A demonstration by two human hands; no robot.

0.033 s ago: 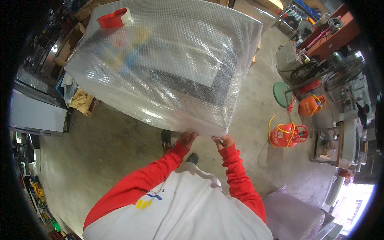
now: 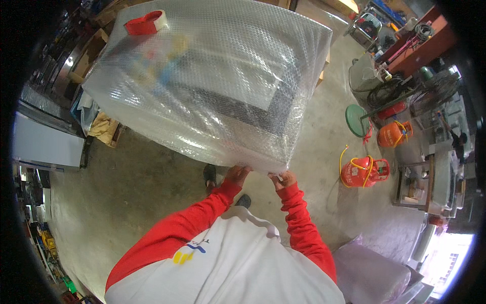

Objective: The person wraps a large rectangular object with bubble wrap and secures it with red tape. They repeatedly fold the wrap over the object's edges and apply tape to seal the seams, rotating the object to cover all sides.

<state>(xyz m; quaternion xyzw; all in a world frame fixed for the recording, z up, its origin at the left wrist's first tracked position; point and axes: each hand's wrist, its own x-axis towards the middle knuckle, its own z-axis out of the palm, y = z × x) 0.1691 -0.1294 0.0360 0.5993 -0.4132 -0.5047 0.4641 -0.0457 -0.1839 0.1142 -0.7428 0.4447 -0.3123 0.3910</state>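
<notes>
A large sheet of clear bubble wrap [image 2: 202, 133] lies over a flat, dark-bordered panel [image 2: 230, 109], with blurred yellow and blue patches showing through. My left hand [image 2: 238, 175] pinches the near edge of the wrap, its fingertips partly behind the plastic. A short way to its right, my right hand [image 2: 283, 180] is closed on the same edge by the near right corner. The wrap hangs over the panel's front toward me. On top at the far left rests a red tape dispenser [image 2: 144, 24] with a pale roll of tape.
On the concrete floor to the right stand a red gas cylinder [image 2: 358, 172] with a yellow hose and an orange one [image 2: 391, 135]. Beyond them are a green disc [image 2: 356, 120] and a fan [image 2: 436, 90]. More plastic wrap [image 2: 372, 266] lies lower right; a white panel [image 2: 46, 141] stands left.
</notes>
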